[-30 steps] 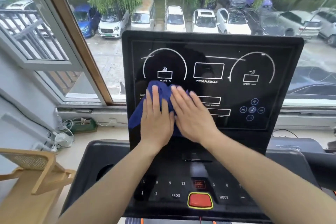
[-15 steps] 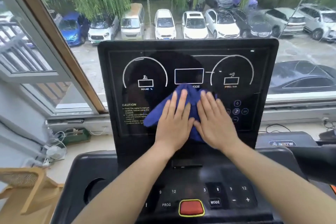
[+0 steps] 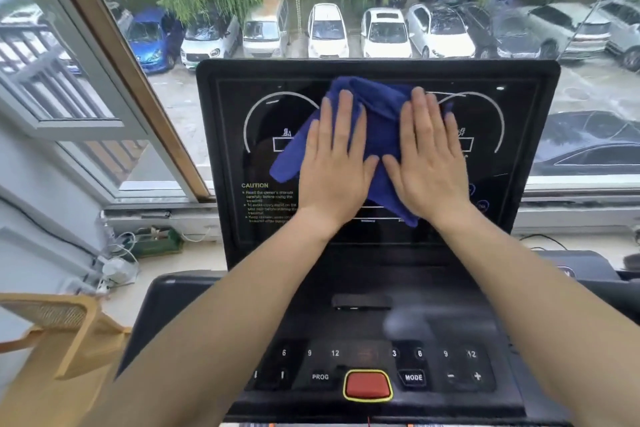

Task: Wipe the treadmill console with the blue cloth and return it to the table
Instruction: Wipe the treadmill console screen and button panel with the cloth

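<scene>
Blue cloth (image 3: 375, 121) partly hidden under left hand (image 3: 334, 163) and right hand (image 3: 429, 159); both hands lie flat on it, fingertips motion-blurred. Cloth and hands cover the middle of the console screen (image 3: 263, 107): centre readout hidden, inner ends of both dial arcs cut off. Small caution text (image 3: 268, 201) too fine to read past the heading. Round icons at screen's right, beside right wrist, blurred. Wooden chair (image 3: 52, 333) cut off by left edge.
</scene>
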### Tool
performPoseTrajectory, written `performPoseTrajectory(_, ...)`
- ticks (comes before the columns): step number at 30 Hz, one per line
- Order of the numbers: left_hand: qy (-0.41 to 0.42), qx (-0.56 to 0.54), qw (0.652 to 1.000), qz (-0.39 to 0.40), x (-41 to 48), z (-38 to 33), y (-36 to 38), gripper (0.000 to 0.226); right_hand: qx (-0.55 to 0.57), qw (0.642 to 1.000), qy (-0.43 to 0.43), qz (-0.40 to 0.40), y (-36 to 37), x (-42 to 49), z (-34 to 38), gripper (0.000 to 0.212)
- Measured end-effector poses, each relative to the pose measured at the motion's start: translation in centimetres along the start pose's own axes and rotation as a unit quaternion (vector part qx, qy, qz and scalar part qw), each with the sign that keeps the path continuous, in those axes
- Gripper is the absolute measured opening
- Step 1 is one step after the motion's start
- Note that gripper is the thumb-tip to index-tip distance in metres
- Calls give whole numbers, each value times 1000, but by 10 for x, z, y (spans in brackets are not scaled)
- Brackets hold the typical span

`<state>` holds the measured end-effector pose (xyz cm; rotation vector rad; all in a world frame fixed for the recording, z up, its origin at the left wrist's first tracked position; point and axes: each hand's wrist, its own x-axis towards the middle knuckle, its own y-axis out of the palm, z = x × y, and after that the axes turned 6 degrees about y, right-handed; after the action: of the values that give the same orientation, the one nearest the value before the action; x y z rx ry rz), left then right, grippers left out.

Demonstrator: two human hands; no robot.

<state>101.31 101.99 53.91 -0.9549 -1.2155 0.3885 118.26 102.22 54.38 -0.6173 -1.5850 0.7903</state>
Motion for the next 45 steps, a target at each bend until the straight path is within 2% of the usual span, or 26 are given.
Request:
performPoseTrajectory(2, 38, -17, 999, 20, -38, -14, 16, 74, 5, 1000, 15, 25, 12, -38, 3, 79)
performPoseTrajectory(6, 56, -6, 997, 59, -133, -9, 37, 72, -9, 989, -130, 74, 31, -110, 30, 76)
performPoseTrajectory(9, 11, 11, 998, 57, -150, 30, 28, 71, 1, 977, -198, 74, 32, -89, 72, 71)
performPoseTrajectory(15, -76, 57, 994, 52, -146, 116, -1, 72, 30, 978, -200, 56, 24, -30, 159, 68)
performPoseTrajectory(21, -75, 41, 992, 94, -193, 87, 15, 74, 10, 960, -259, 109, 36, -82, 147, 73)
performPoseTrajectory(25, -13, 7, 996, 85, -163, 49, 19, 71, 10, 975, -190, 114, 34, -105, 99, 73)
performPoseTrajectory(28, 59, -18, 994, 95, -143, 4, 32, 68, -13, 989, -80, 125, 33, -133, 58, 76)
performPoseTrajectory(31, 126, -26, 986, 104, -126, -41, 44, 64, -32, 987, 29, 157, 28, -164, 20, 79)
performPoseTrajectory(36, 208, 23, 972, 105, -68, -72, 46, 65, -59, 987, 63, 138, 19, -139, -29, 81)
performPoseTrajectory(41, 163, 38, 986, -11, 54, -67, 15, 63, -30, 994, 94, 38, -6, -20, -74, 80)
performPoseTrajectory(45, 116, 23, 993, -27, 84, -73, 6, 64, 6, 993, 118, 3, -11, 9, -81, 75)
